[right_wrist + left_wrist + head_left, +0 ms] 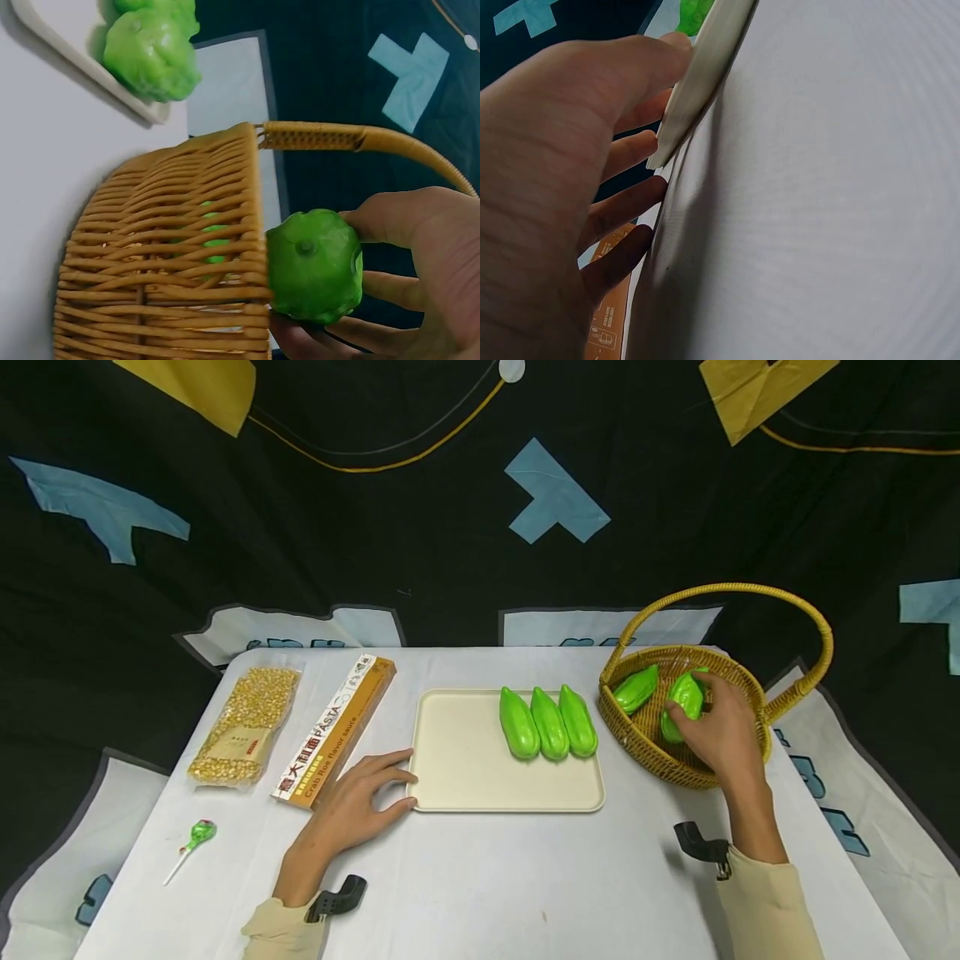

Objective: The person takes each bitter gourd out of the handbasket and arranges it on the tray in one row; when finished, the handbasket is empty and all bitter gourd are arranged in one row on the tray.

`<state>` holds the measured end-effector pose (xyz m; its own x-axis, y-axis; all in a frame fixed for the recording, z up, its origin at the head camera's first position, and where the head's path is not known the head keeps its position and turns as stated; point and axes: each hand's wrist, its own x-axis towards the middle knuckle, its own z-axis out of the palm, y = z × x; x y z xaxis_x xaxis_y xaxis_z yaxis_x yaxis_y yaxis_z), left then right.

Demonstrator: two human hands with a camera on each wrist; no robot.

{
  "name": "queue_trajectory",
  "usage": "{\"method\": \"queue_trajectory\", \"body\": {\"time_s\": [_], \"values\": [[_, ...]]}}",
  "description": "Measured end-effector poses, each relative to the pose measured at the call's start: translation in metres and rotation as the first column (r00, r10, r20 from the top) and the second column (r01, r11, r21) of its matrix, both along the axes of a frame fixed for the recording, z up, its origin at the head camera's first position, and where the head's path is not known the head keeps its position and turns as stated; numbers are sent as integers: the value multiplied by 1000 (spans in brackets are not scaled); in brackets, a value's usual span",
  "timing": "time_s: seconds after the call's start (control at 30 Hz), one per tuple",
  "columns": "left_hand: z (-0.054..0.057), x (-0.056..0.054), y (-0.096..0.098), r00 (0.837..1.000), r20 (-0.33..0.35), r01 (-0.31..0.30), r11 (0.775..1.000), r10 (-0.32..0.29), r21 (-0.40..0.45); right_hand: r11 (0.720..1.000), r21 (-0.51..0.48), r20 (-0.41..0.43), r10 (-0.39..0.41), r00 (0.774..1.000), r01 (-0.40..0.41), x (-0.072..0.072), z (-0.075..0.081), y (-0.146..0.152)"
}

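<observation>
My right hand [723, 722] grips a glossy green ridged gourd [684, 703] between thumb and fingers, over the inside of a wicker basket [675, 772]. In the right wrist view this held gourd [315, 266] shows at the basket's rim, its stem end facing the camera. A second green gourd [636, 688] lies in the basket's left part. Three more gourds [550, 727] lie side by side on the right half of a cream tray [457, 760]. At the tray's left edge my left hand [356, 806] rests, its extended fingertips and thumb [676, 43] touching the rim.
An orange and white pasta box [337, 735] lies left of the tray, close to my left hand. Farther left are a bag of corn kernels [251, 718] and a green-wrapped lollipop [198, 835]. The basket's tall handle [742, 587] arches over its opening.
</observation>
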<state>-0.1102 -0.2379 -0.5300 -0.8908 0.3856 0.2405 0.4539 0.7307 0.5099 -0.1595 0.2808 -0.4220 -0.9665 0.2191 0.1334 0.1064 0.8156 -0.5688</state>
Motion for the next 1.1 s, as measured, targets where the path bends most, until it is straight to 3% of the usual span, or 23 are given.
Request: {"method": "queue_trajectory", "body": {"time_s": [0.43,0.67,1.1], "values": [[0,0,0,1000,3,2,1000,-2,5,1000,-5,-65,14,998,-15,17,11,-15],[-1,-1,0,1000,-4,5,1000,-5,9,999,-17,-63,28,998,-29,23,10,-25],[-1,-1,0,1000,-2,4,1000,-4,6,992,-25,-168,118,979,-124,30,1,-50]]}}
